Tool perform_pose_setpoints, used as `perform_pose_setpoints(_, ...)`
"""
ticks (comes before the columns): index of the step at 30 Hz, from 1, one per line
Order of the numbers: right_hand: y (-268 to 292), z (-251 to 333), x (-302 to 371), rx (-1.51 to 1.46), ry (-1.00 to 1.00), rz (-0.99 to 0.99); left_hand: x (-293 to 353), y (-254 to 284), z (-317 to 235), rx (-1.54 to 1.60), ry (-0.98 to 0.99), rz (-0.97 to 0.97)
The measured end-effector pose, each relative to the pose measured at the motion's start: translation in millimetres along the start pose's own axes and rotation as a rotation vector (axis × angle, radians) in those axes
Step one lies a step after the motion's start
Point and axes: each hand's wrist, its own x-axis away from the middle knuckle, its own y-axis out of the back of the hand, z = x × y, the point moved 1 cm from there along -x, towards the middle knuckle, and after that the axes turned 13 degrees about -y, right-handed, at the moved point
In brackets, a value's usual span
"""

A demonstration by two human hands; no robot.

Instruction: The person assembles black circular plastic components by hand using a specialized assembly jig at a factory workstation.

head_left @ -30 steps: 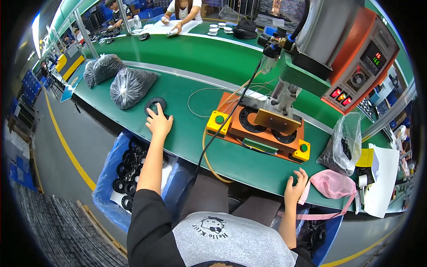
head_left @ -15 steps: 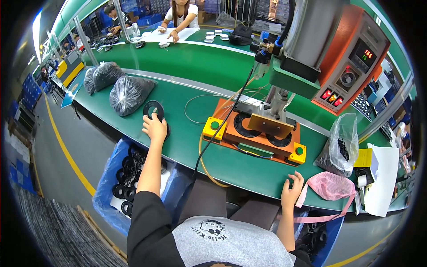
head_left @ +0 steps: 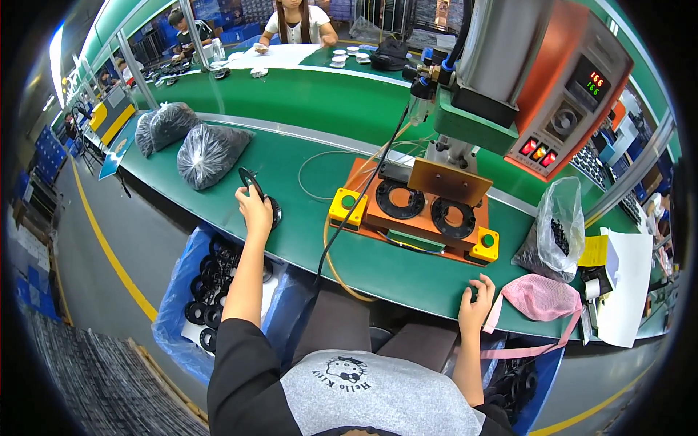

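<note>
Left hand pinches a tilted, flat, black plastic-looking ring at the view's ten o'clock, best gripped by its rim; right hand, half-curled, appears empty at four o'clock.

This is a factory floor, laid out for assembly work. A long green workbench carries a press with an orange control box, and a plastic-lined bin nearby holds many similar black rings. Other people work along another bench, and a yellow line marks the grey floor.
</note>
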Motion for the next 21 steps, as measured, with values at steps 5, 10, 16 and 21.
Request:
perform_pose_setpoints(5,3,3,2,0.002,0.066,-0.027,2,3,-3,0.043,0.04,-0.1)
perform_pose_setpoints(10,1,13,8,-0.058,0.107,-0.002,6,12,2,0.055,0.015,-0.128)
perform_pose_setpoints(16,-28,83,44,-0.345,0.165,0.419,10,33,-46,0.477,-0.012,-0.239)
perform_pose_setpoints(21,-58,149,58,-0.355,0.189,0.878,47,97,-157,0.594,-0.309,-0.257)
